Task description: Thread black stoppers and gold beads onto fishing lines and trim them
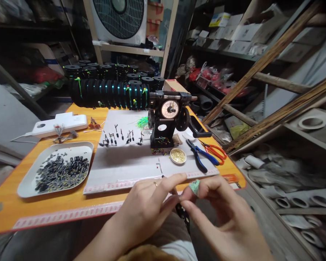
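My left hand point(149, 203) and my right hand point(220, 214) meet at the front edge of the table, fingertips almost touching. Both are closed in a pinch; what lies between the fingers is too small to make out. A green wrap point(195, 186) covers a fingertip of my right hand. Just beyond my left hand, a small thin piece with a black end point(160, 167) lies on the white board point(125, 163). Behind it is a round dish of gold beads point(178, 156). Blue-handled pliers point(197, 156) and orange-handled pliers point(216, 151) rest to the right.
A white tray point(23, 186) of small dark parts stands at the left, near a power strip point(61, 125). A black winding machine point(163, 127) with a row of black spools point(108, 92) occupies the back. Small upright pieces stand on the board. A wooden ladder point(255, 72) leans at the right.
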The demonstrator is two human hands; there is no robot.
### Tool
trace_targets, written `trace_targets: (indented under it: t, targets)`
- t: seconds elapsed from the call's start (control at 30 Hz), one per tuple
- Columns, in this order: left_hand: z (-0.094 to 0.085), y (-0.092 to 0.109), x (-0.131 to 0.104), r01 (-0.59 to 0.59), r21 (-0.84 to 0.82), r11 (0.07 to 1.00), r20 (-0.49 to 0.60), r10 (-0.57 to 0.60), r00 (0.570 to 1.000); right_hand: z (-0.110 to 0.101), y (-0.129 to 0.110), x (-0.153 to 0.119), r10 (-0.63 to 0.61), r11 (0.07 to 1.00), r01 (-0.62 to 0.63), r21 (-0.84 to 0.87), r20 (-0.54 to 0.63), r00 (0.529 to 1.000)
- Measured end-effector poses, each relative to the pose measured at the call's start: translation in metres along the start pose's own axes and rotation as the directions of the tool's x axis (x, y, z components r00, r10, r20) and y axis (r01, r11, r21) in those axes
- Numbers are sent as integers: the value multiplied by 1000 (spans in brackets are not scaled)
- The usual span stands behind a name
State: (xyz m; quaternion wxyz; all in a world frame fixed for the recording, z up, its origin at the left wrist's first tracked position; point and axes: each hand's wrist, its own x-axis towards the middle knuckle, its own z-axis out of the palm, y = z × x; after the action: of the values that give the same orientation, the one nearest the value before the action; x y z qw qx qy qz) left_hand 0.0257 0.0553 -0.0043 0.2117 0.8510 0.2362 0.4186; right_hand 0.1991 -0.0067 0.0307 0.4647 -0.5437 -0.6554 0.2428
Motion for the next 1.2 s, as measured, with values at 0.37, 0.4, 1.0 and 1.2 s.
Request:
trace_targets:
  t: [0.37, 0.4, 1.0, 1.2]
  targets:
    - [-30, -6, 2, -326, 120, 938, 16, 327, 945, -9, -6, 20, -9, 999, 21, -50, 235, 972]
    - [-31, -6, 0, -344, 121, 931, 4, 347, 938, -8, -6, 21, 40, 999, -45, 15, 248, 968]
    - [-41, 8, -23, 115, -229, 967, -108, -143, 984, 20, 6, 20, -726, 646, 745, -168, 168, 667]
    - [-45, 8, -22, 129, -67, 989, -72, -134, 988, 22, 18, 21, -619, 724, 654, -220, 212, 756]
